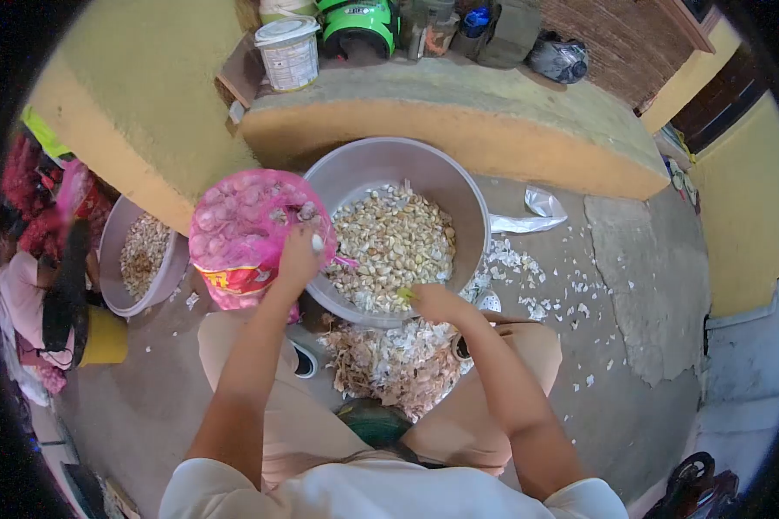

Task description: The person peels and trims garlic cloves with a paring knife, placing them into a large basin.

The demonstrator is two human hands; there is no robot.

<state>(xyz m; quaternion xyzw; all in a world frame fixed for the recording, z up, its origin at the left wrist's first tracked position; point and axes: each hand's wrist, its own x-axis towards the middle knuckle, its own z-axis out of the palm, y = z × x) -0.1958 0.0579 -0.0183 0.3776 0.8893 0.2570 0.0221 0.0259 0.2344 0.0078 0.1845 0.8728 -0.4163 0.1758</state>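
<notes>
Head view: left hand (299, 257) clamps the pink bag (247, 233); right hand (433, 300), fingers curled together, state unclear. Tipped, the bag could spill garlic past the bowl (467, 195).

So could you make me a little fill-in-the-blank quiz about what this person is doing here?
1. The left hand reaches into a mesh bag coloured ____.
2. The big grey basin holds peeled ____ cloves.
3. The right hand rests at the basin's ____ rim.
4. The pile of dry skins lies on the floor between the person's ____.

Missing words: pink; garlic; near; legs
</notes>
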